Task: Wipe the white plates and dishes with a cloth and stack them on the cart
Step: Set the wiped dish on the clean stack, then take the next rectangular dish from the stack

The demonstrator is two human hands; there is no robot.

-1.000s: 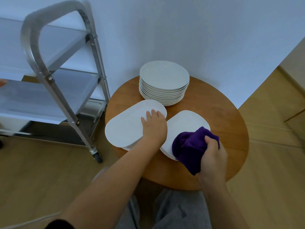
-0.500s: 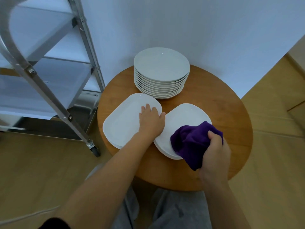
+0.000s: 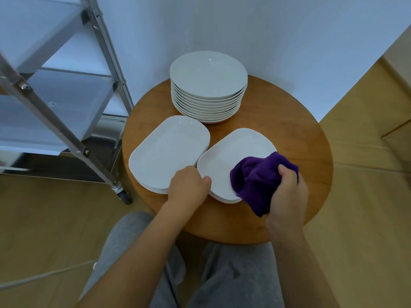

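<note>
Left hand [image 3: 188,185] curls its fingers over the near-left rim of the triangular plate [image 3: 231,156] on the table [image 3: 289,121], thumb on top, while right hand [image 3: 287,192], bunching the cloth [image 3: 255,176], presses the plate's right side; cart [image 3: 66,103] stands left.

A single head-worn wide-angle camera looks steeply down from above the seated person's lap, facing forward toward a white wall. The round wooden tabletop [image 3: 255,221] sits close below, filling mid-frame, with both forearms reaching in from the bottom edge. A metal cart [image 3: 66,121] stands at the left margin, its straight rails bowed by the lens. Wood floor shows on either side.
</note>
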